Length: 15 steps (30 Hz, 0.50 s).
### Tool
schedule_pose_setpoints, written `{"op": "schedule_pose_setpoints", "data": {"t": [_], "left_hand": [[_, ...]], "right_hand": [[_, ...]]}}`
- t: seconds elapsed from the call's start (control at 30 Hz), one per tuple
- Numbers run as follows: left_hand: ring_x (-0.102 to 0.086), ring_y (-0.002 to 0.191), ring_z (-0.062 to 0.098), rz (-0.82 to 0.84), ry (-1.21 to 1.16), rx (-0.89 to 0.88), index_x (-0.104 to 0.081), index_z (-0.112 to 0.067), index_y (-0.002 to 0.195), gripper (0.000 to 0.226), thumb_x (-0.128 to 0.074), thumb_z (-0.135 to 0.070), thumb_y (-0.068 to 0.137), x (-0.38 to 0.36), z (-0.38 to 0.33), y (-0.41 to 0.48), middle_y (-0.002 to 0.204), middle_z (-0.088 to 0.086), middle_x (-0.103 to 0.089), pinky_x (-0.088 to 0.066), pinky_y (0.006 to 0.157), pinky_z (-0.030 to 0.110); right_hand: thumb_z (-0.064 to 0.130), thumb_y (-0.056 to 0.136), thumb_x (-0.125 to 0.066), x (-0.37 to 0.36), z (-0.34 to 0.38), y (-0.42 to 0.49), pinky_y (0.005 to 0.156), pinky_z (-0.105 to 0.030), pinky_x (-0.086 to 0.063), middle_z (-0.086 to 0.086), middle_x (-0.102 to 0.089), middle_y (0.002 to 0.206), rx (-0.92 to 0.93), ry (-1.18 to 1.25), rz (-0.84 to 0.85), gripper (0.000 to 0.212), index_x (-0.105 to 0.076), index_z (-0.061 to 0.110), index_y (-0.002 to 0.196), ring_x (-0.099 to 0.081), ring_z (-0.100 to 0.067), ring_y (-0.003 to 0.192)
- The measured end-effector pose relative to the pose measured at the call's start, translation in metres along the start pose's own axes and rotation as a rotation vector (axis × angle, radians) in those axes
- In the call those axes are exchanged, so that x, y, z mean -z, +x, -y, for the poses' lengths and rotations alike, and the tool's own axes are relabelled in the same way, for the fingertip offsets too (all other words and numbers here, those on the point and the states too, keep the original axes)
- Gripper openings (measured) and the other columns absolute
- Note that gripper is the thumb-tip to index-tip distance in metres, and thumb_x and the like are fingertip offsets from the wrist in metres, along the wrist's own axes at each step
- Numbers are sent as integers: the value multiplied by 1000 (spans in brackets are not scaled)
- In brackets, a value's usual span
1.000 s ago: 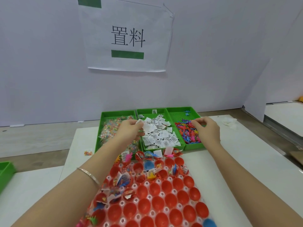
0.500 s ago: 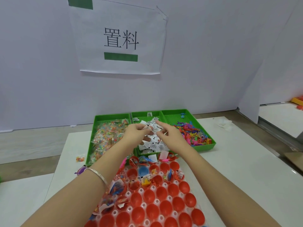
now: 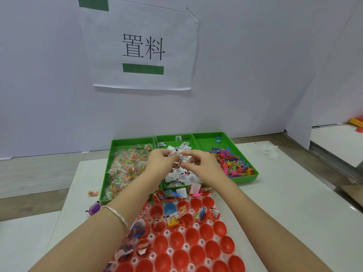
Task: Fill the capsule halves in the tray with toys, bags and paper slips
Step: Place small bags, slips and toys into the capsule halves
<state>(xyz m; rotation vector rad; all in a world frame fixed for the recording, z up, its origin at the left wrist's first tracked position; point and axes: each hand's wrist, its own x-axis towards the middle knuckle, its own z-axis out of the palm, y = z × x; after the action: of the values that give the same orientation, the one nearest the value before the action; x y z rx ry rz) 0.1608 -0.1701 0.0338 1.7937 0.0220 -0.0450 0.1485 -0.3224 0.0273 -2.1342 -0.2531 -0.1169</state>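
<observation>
Soft, even light is filling the scene brightly, seeming to come from overhead, and is leaving only faint shadows beside the green bins (image 3: 245, 178) on the white counter (image 3: 294, 213). Small glints are shining on the red capsule halves (image 3: 212, 251). The wide lens is bowing the wall sign (image 3: 141, 50) and stretching the edges. The paper slips (image 3: 183, 176) are looking slightly soft, their print unreadable.
</observation>
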Motion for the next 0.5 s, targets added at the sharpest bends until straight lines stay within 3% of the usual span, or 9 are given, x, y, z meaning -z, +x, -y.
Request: {"op": "schedule_pose_setpoints", "data": {"t": [0.17, 0.37, 0.43, 0.5], "left_hand": [[-68, 59, 7, -15, -101, 40, -69, -12, 75, 20, -60, -11, 93, -1, -5, -2, 72, 3, -71, -53, 59, 23], [-69, 75, 16, -31, -123, 76, -68, -12, 85, 11, -62, -15, 94, 4, -3, -2, 87, 5, -72, -54, 64, 26], [-66, 77, 15, -78, -143, 90, -67, -15, 86, 8, -63, -17, 93, 11, -1, -1, 90, 0, -69, -52, 64, 26], [-63, 78, 15, -99, -131, 100, -66, -19, 86, 9, -62, -20, 94, 17, 2, -1, 92, -4, -65, -51, 65, 27]], "right_hand": [[25, 87, -68, -6, 1, 0, 77, -32, -48, 10, -67, 83, 23, -135, -35, 28, -67, 28, 115, -56, -6, 72], [23, 89, -66, -5, 0, 4, 66, -13, -38, 18, -64, 82, 33, -134, -193, 11, -73, 24, 97, -55, 7, 74], [26, 90, -65, -1, -1, 7, 69, -20, -42, 17, -63, 80, -10, -160, -206, 13, -72, 25, 100, -53, 5, 68], [30, 90, -63, 4, -1, 9, 82, -34, -47, 12, -64, 84, -83, -251, -131, 25, -67, 27, 115, -56, -4, 76]]}}
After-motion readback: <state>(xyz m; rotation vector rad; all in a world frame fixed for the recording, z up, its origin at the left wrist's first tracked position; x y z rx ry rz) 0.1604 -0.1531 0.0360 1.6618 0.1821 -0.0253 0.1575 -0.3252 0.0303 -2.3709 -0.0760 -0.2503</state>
